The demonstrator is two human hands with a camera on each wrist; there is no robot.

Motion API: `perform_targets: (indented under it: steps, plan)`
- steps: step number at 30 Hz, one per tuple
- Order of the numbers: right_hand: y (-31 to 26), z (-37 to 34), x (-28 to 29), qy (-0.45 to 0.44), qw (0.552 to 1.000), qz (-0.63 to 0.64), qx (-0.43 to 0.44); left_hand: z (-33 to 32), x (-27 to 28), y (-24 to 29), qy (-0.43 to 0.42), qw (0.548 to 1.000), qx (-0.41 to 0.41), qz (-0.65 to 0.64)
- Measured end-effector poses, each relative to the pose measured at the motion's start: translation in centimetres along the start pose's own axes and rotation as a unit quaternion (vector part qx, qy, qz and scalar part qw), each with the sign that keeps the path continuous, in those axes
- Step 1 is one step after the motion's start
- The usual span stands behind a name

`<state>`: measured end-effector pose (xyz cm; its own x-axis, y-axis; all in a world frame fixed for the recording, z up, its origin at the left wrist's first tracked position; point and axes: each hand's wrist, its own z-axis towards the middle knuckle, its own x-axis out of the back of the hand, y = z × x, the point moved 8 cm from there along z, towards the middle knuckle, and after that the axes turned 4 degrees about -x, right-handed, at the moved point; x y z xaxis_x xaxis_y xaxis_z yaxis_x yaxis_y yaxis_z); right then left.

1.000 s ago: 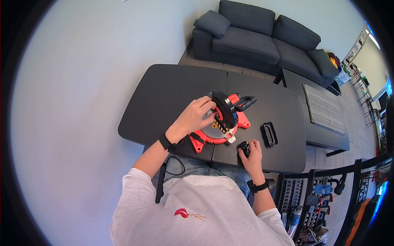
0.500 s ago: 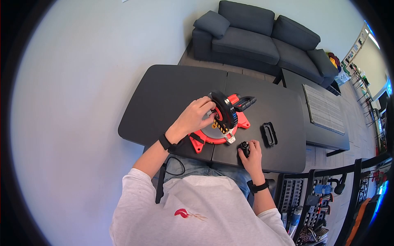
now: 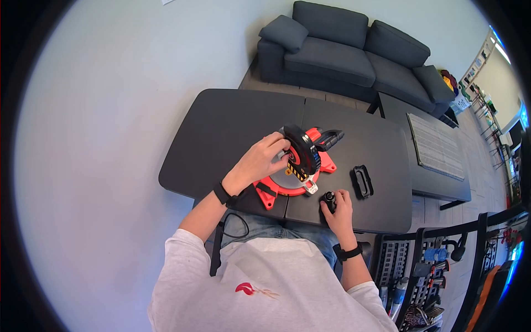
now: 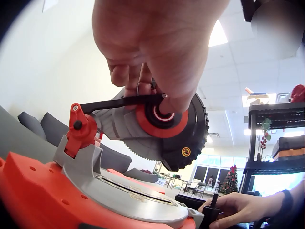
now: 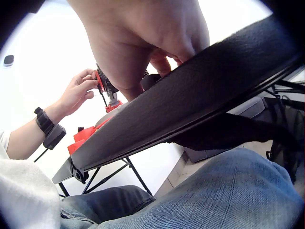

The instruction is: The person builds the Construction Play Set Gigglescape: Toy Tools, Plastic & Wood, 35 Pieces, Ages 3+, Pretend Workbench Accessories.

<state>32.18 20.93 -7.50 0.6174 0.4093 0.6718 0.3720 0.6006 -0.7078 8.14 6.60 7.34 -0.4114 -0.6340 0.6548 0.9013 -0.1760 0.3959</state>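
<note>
A red and black miter saw (image 3: pixel 301 191) with a grey turntable stands near the table's front edge. My left hand (image 3: pixel 260 160) is at the left side of its round blade guard; in the left wrist view the fingers and thumb of the left hand (image 4: pixel 152 52) pinch the hub at the red disc (image 4: pixel 143 119), beside a black link arm (image 4: pixel 119 102). My right hand (image 3: pixel 340 213) grips a small upright black cylindrical part (image 3: pixel 329 199) on the table, right of the saw. A threaded tip (image 4: pixel 214 199) sticks up from that part.
An open black oblong frame (image 3: pixel 363 181) lies on the table (image 3: pixel 232 122) right of the saw. Behind stand a grey sofa (image 3: pixel 332 55) and a second table with a grey mat (image 3: pixel 437 146). Shelving (image 3: pixel 390 260) stands at the lower right.
The head view has shifted very slightly. Both hands keep their places, the left at the saw's guard and the right around the black part.
</note>
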Motion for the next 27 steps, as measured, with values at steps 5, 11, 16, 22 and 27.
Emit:
perform_targets:
  steps: [5, 11, 16, 22, 27]
  plan:
    - [-0.2, -0.1, 0.1, 0.006, 1.000, 0.004, 0.006, 0.0, 0.1, 0.1, -0.003, 1.000, -0.016, 0.015]
    - [-0.6, 0.0, 0.3, 0.006, 1.000, -0.001, 0.004, -0.6, 0.2, -1.0, -0.016, 0.999, 0.013, 0.026]
    - [-0.6, 0.1, 0.1, 0.005, 1.000, -0.006, 0.009, -1.0, 0.6, -1.8, 0.030, 0.998, -0.020, 0.050]
    - [-0.9, 0.1, 0.3, 0.010, 1.000, -0.012, 0.018, -1.7, 0.6, -3.9, 0.017, 0.998, 0.048, 0.033]
    - [-0.6, 0.1, 0.1, 0.000, 1.000, -0.011, -0.004, -2.1, 0.4, -4.9, 0.007, 0.997, 0.070, 0.044]
